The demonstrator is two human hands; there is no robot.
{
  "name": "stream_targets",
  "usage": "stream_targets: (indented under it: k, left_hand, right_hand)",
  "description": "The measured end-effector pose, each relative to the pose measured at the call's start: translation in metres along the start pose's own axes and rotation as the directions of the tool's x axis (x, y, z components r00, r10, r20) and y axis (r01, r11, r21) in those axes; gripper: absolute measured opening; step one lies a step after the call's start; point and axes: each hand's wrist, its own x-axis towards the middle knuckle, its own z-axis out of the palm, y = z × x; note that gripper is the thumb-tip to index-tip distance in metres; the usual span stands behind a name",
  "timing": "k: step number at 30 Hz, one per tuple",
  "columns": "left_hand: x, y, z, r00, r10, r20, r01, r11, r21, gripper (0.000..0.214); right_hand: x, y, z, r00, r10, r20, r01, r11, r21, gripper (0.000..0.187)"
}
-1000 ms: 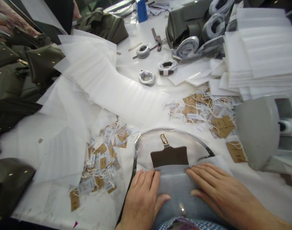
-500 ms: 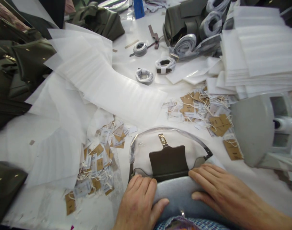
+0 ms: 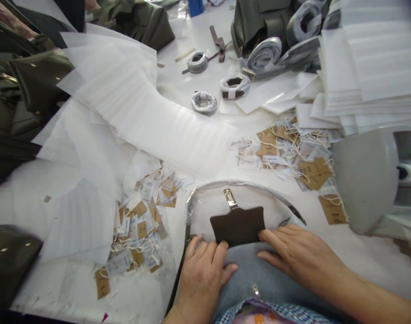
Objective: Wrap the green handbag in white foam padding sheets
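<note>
At the near edge of the table lies a handbag (image 3: 241, 258), with a grey-blue body, a dark flap (image 3: 239, 225) folded away from me and a metal clasp (image 3: 230, 198) at its tip. A strap (image 3: 276, 192), partly in clear plastic, arches beyond the flap. My left hand (image 3: 205, 272) grips the bag's upper edge left of the flap, fingers over it and thumb on the near side. On the other side, my right hand (image 3: 293, 252) holds the same edge, its fingertips touching the flap's right corner. The fingertips' undersides are hidden.
Piles of string tags (image 3: 141, 225) and more tags (image 3: 286, 148) lie left and right. White foam sheets (image 3: 151, 108) fan out ahead, beside coiled straps (image 3: 204, 102). At right stand a sheet stack (image 3: 374, 72) and a grey device (image 3: 363, 180). Dark bags (image 3: 39, 81) crowd the left.
Both hands have shifted slightly away from me along the bag. The grey-blue edge now covers the dark strip at the flap's base, and my right fingertips have reached the flap's corner.
</note>
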Motion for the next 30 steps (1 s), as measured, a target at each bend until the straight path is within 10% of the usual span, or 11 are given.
stream_targets:
  k: [6,13,20,27,30]
  left_hand:
    - [-0.017,0.023,0.004,0.973,0.131,-0.192,-0.131,0.991,0.011,0.029]
    - [-0.032,0.015,-0.008,0.948,0.262,0.18,-0.262,0.965,-0.024,0.074]
    - [-0.038,0.016,0.0,0.944,0.263,0.199,-0.267,0.964,-0.008,0.079]
    - [-0.042,0.019,0.003,0.951,0.271,0.149,-0.277,0.961,0.019,0.079]
    - [-0.044,0.02,0.002,0.954,0.266,0.136,-0.271,0.963,0.014,0.078]
  right_hand:
    - [-0.003,0.002,0.002,0.997,0.02,0.079,-0.02,1.0,-0.006,0.029]
    - [0.002,-0.001,-0.007,0.997,0.002,0.074,0.001,0.999,-0.044,0.022]
    - [0.0,-0.002,-0.008,0.991,0.027,0.131,-0.012,0.993,-0.121,0.026]
    - [0.014,-0.018,-0.029,0.997,-0.02,-0.076,0.019,1.0,-0.023,0.022]
    - [0.045,-0.024,-0.032,0.971,0.151,-0.186,-0.116,0.976,0.183,0.032]
